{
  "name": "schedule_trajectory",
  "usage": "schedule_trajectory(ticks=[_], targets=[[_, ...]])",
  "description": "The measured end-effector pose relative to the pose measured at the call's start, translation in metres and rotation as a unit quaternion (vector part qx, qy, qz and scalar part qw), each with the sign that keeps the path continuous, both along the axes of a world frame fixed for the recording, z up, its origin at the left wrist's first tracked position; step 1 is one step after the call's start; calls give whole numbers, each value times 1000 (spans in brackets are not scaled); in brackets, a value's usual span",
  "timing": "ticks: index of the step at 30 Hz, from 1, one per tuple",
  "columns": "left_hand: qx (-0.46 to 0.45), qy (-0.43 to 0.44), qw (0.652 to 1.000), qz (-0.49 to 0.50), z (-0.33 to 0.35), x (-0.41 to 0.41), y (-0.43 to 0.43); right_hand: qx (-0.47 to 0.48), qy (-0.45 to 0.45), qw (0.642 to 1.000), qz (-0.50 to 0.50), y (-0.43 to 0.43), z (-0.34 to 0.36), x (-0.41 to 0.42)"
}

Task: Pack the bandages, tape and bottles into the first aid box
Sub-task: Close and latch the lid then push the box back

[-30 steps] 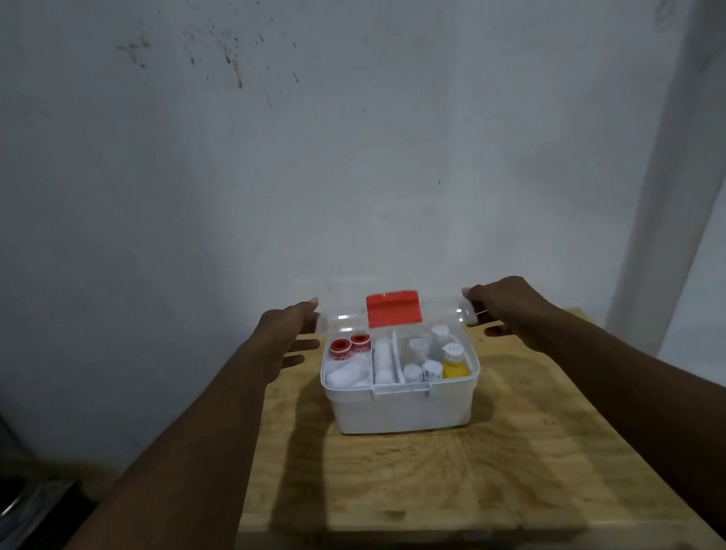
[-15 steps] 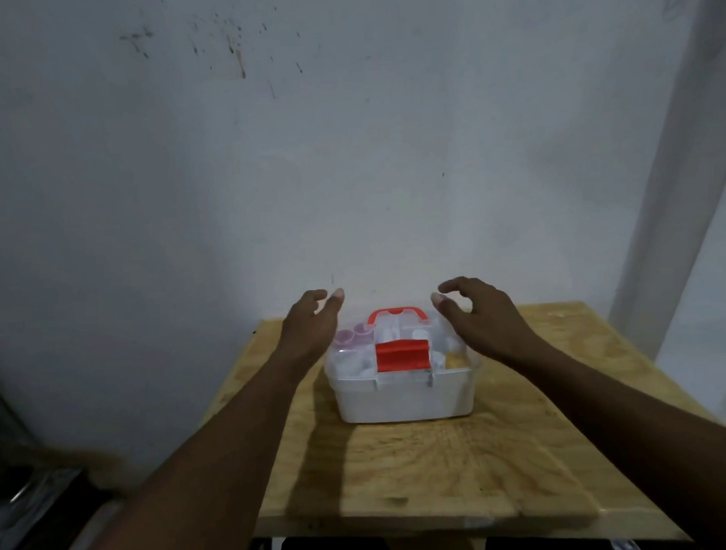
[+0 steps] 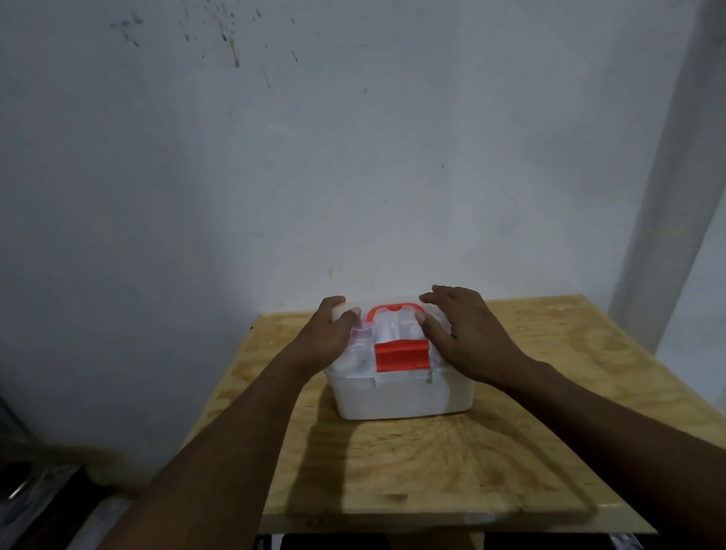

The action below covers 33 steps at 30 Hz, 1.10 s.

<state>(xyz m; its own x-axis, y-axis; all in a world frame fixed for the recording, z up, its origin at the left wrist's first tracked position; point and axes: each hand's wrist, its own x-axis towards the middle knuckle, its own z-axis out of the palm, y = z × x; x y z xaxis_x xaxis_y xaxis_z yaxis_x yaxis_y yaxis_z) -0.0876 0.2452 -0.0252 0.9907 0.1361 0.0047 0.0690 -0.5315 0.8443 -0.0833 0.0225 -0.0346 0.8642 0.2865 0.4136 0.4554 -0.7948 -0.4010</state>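
Note:
The white first aid box (image 3: 402,397) stands on the wooden table (image 3: 563,412) with its clear lid down. A red latch (image 3: 402,355) sits at the lid's front edge and a red handle (image 3: 391,308) lies on top. Bottles and rolls show only faintly through the lid. My left hand (image 3: 328,335) lies flat on the lid's left side. My right hand (image 3: 464,333) rests on the lid's right side, fingers spread. Neither hand holds anything.
A grey wall rises right behind the table. A pale post (image 3: 687,173) stands at the right. Dark clutter lies on the floor at the lower left (image 3: 28,504).
The lid was open a second ago, with both hands at its back corners. It has come down over the contents, and both hands now press on top of it.

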Motion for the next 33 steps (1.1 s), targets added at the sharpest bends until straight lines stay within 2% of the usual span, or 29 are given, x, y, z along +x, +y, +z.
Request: schedule_trajectory(ticks=[5, 12, 23, 33], targets=[[-39, 8, 999, 7, 1, 1, 1, -27, 26, 999, 21, -6, -1, 5], [-42, 9, 999, 11, 0, 2, 0, -61, 59, 996, 40, -10, 2, 7], [-36, 14, 999, 11, -1, 3, 1, -132, 4, 990, 55, -15, 2, 1], [-83, 26, 996, 21, 3, -1, -2, -123, -2, 991, 60, -15, 1, 2]])
